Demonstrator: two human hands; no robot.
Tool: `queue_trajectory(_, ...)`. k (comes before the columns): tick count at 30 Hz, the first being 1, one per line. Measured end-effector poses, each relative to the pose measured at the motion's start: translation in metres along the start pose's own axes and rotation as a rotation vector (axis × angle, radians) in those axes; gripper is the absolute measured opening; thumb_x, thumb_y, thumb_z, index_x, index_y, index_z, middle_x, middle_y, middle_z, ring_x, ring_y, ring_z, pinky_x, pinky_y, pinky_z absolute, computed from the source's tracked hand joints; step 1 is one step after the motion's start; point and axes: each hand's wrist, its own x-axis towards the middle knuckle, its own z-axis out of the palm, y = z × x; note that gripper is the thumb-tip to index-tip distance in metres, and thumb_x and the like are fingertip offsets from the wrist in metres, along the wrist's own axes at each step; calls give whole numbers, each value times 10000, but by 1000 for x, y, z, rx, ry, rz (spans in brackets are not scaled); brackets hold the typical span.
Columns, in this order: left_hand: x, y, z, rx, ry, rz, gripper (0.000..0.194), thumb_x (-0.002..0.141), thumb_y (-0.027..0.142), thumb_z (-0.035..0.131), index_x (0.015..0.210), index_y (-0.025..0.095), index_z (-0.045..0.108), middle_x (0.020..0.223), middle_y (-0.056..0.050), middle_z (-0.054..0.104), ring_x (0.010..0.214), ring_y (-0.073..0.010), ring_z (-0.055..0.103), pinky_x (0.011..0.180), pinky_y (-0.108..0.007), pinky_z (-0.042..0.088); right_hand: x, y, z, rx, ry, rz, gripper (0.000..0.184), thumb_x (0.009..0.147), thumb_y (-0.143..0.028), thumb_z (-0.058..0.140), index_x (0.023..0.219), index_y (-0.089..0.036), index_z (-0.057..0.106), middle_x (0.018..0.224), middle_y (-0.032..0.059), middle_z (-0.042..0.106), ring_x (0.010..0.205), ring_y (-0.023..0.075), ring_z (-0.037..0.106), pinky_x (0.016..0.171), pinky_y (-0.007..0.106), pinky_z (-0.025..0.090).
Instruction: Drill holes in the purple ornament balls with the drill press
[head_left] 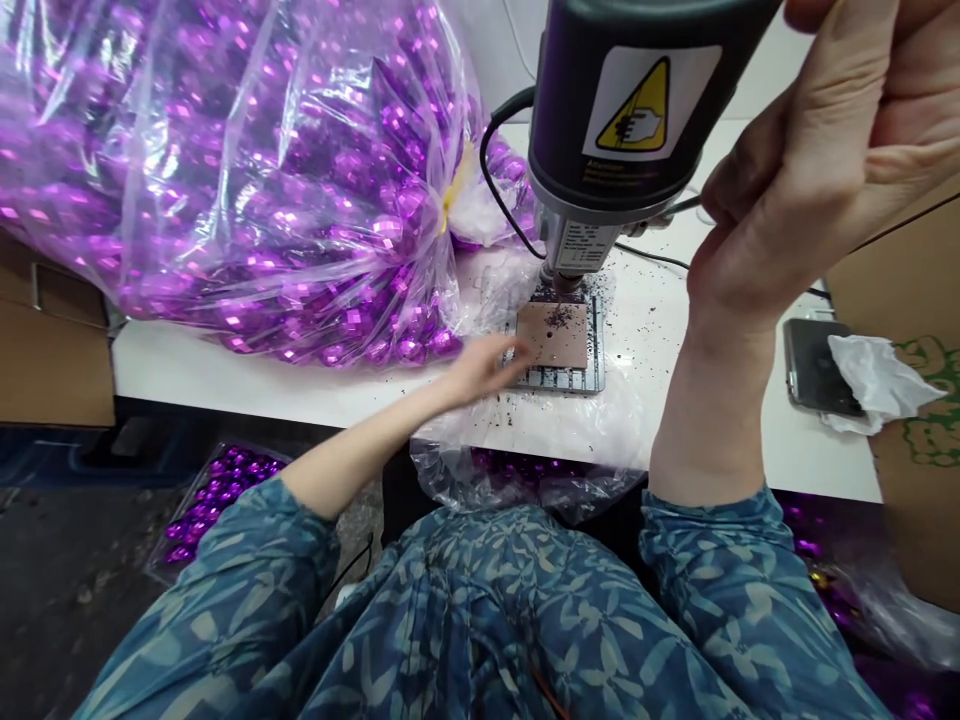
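My left hand, somewhat blurred, reaches to the left edge of a flat brown board. Its fingers are stretched out, with nothing visible in them. Dark shavings and a small dark hole show on the board, which lies on a slotted metal base plate. Above it stands a bench drill press with a black motor housing and a yellow warning label; its chuck is partly hidden. My right hand is raised beside the housing, fingers curled closed; what they grip is hidden.
A large clear bag of shiny purple balls fills the left of the white table. More purple balls lie in a tray below and an open plastic bag at my lap. A phone and crumpled tissue lie right, by cardboard.
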Motion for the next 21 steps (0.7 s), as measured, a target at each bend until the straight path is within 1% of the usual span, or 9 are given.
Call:
queue_trajectory(2,38,-43,-19,160,287,-206,222,1049,260,530,1139,185,718,1177,-152,762,1188,-319,697,1085,-570,583,0,1,1,64,59,-107,214,962,-111,594,767,-161,668,641,-49,498,488,-14,416,547,170,420)
queue_trajectory(4,75,-81,-34,244,480,-356,230,998,226,548,1124,148,723,1360,-230,689,1400,-411,568,1200,-664,468,-1,0,0,65,39,-113,203,955,-124,608,780,-177,697,586,-60,425,446,-13,371,505,178,333)
queue_trajectory(7,113,-117,-45,242,623,-431,321,996,236,496,1213,145,715,1494,-237,619,1575,-429,390,1304,-693,320,-5,-4,-3,40,10,-61,213,968,-165,593,801,-201,720,598,-55,448,456,-20,373,481,176,232)
queue_trajectory(9,126,-129,-46,204,668,-428,357,1007,267,481,1267,148,694,1506,-238,610,1607,-425,348,1306,-708,305,-8,-4,-5,41,8,-77,223,977,-177,587,812,-210,735,644,-53,521,468,-29,377,475,171,214)
queue_trajectory(12,133,-138,-48,165,686,-431,351,1028,324,496,1269,148,679,1525,-243,585,1599,-435,357,1292,-716,317,-10,-2,-7,50,-12,-123,200,984,-248,609,856,-223,761,671,-45,549,485,-30,394,478,164,228)
queue_trajectory(14,132,-140,-49,201,645,-453,324,1035,349,531,1237,141,677,1534,-245,573,1562,-442,399,1299,-710,304,-10,1,-7,62,-10,-160,192,943,-362,659,861,-228,770,645,-46,524,476,-31,388,470,162,229)
queue_trajectory(16,127,-137,-50,227,594,-443,322,1011,394,629,1208,143,672,1506,-247,584,1498,-447,472,1287,-694,336,-9,3,-7,63,-7,-174,237,894,-447,683,857,-231,772,646,-52,543,463,-37,379,454,158,222)
queue_trajectory(19,108,-122,-48,85,569,-364,454,933,515,774,1236,202,648,1341,-188,664,1326,-395,644,1181,-586,515,-8,4,-6,75,-9,-170,242,892,-452,676,861,-231,771,646,-59,566,457,-43,387,451,139,235)
queue_trajectory(21,88,-104,-46,-122,547,-348,473,975,622,693,1269,258,622,1179,-117,711,1111,-300,752,1008,-478,637,-8,5,-6,89,6,-186,240,893,-435,672,858,-217,766,616,-63,532,447,-45,384,461,129,275)
